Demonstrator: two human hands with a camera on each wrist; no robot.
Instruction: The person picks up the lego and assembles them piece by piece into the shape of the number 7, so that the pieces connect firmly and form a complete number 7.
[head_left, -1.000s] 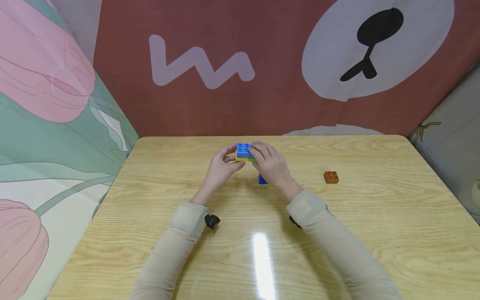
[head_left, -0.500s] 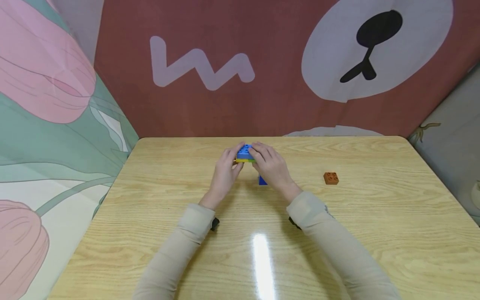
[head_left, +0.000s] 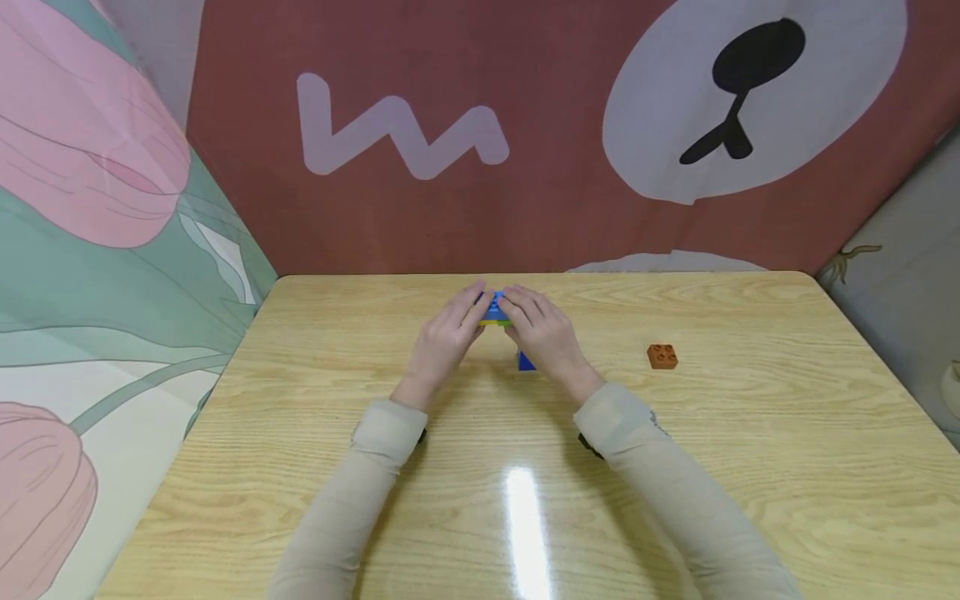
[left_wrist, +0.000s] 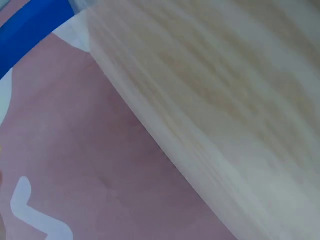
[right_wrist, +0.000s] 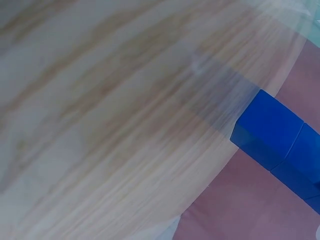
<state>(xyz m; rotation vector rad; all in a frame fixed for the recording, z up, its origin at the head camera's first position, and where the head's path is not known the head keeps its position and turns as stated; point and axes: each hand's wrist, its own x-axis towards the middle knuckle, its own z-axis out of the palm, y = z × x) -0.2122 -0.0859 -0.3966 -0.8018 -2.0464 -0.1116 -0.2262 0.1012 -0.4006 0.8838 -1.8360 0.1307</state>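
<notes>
In the head view, both hands meet around a small stack of toy building bricks above the far middle of the table. A studded light-blue brick (head_left: 495, 312) is on top, with a thin line of yellow and green beneath it. My left hand (head_left: 442, 343) holds the stack's left side, fingers over the blue brick. My right hand (head_left: 546, 342) grips the right side and hides part of it. Below the right hand shows a darker blue piece (head_left: 526, 362). Jointed dark blue bricks (right_wrist: 275, 130) appear in the right wrist view, and a blue edge (left_wrist: 35, 30) in the left.
An orange-brown brick (head_left: 662, 357) with studs lies on the wooden table (head_left: 750, 467), right of the hands. Behind the table's far edge hangs a reddish-brown printed cloth (head_left: 420, 225).
My left hand has shifted its grip, its fingers coming from the stack's left side up over the blue brick, covering more of it. The right hand stays nearly still; the orange-brown brick has not moved.
</notes>
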